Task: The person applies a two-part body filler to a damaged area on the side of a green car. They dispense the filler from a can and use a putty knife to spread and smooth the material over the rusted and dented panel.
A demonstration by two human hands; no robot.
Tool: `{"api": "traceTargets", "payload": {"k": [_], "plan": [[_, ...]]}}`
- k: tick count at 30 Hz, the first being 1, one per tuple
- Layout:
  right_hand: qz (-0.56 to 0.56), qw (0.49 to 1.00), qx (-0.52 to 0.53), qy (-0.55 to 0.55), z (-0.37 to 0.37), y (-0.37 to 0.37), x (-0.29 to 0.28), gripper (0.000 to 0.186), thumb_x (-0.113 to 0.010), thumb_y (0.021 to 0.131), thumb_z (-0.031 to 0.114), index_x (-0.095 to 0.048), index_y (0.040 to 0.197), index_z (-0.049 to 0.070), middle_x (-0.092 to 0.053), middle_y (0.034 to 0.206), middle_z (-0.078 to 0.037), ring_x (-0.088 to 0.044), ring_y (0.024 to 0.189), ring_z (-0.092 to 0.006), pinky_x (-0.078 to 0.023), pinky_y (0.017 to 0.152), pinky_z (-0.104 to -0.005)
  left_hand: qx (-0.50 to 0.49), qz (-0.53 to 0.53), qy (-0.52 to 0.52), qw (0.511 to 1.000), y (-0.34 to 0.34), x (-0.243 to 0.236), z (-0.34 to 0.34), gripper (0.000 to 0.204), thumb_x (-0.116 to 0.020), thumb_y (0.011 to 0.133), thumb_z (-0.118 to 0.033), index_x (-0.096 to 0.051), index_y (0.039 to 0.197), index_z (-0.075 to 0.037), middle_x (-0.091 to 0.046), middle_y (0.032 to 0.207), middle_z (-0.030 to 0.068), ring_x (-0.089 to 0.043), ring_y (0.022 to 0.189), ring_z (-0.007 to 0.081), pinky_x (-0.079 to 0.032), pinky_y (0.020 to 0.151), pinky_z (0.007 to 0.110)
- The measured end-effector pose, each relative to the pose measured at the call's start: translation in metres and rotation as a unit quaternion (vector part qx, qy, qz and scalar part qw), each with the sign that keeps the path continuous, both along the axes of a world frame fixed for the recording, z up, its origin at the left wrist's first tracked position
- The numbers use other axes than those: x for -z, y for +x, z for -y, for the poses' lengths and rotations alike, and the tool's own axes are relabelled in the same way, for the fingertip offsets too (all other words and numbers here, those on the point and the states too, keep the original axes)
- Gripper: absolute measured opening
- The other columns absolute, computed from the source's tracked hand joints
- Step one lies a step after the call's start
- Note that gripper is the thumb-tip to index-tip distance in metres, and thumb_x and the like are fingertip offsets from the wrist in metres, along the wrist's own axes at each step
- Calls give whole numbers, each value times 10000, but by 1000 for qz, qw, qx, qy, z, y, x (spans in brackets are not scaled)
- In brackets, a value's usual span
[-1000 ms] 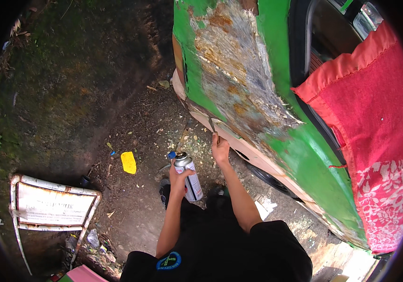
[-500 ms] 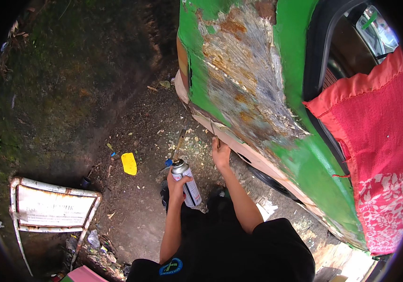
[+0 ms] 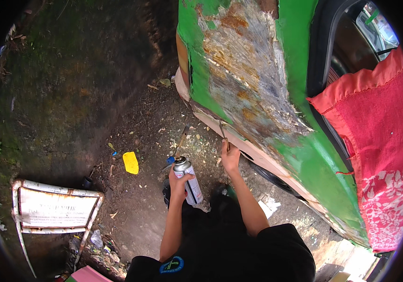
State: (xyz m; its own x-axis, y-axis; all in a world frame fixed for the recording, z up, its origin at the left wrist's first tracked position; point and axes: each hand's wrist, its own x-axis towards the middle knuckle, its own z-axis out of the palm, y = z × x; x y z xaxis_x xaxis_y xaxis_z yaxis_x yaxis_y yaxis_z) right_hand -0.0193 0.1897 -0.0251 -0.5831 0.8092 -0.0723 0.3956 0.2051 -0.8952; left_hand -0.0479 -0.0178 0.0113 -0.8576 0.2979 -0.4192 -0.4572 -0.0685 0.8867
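My left hand (image 3: 178, 186) is wrapped round a gas canister (image 3: 193, 189) fitted with a torch head (image 3: 181, 142), which has a blue knob and a long metal nozzle pointing away from me. No flame shows. In my closed right hand (image 3: 230, 159) is a thin scraper (image 3: 224, 133) with a brownish handle. Its narrow metal tip lies over the lower edge of a green vehicle body (image 3: 300, 162); I cannot tell whether it touches. Above the tip spreads a large stripped patch (image 3: 246, 70) of grey, rusty metal with ragged paint edges.
A red patterned cloth (image 3: 380, 141) hangs over the vehicle's window at right. Pale paint flakes (image 3: 200, 143) and a yellow piece (image 3: 130, 162) lie on the dirt ground. At lower left stands a rusty white-framed sign (image 3: 56, 207). A dark, mossy slope (image 3: 70, 84) rises at left.
My right hand and the scraper have moved a little to the right along the vehicle's lower edge. My left hand keeps its hold on the canister, almost in place.
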Motion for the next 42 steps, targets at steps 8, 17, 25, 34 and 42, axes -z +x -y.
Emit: {"api": "traceTargets", "payload": {"k": [8,17,25,34,42], "plan": [[-8,999,-26,26,-4,-6,27,332,-588,990,248,-612,823,-38,-583,638,-245,-599,569,-430,-467,546,-459,22,12,13,1000,4,3,5,572,-674,631,5,-568,1191,-46,-639,937,53,-632,855,199,-503,789,356],[3,998,-53,29,-10,-2,37,272,-590,981,241,-612,920,-22,-611,713,-249,-610,659,-449,-493,626,-479,10,21,-2,1000,10,-15,-3,512,-704,632,25,-572,1123,-34,-649,908,45,-638,826,179,-501,770,326],[-43,996,-50,53,-4,-71,39,371,-585,991,278,-615,796,-35,-574,611,-203,-551,541,-361,-449,575,-437,40,-9,-14,999,12,-15,-4,536,-678,606,16,-572,1126,-57,-641,915,45,-629,843,192,-503,781,349],[-23,1000,19,0,5,26,22,408,-566,1007,300,-590,777,-35,-537,579,-176,-478,499,-269,-431,543,-414,45,-2,5,999,13,0,6,516,-708,639,31,-570,1131,-34,-657,911,43,-642,819,165,-497,744,313],[-17,991,47,-126,2,67,36,426,-552,1011,340,-610,821,-37,-540,603,-162,-495,553,-251,-432,585,-424,110,49,18,993,20,-5,-29,510,-713,636,2,-577,1125,-49,-647,894,37,-634,817,174,-489,741,317]]}}
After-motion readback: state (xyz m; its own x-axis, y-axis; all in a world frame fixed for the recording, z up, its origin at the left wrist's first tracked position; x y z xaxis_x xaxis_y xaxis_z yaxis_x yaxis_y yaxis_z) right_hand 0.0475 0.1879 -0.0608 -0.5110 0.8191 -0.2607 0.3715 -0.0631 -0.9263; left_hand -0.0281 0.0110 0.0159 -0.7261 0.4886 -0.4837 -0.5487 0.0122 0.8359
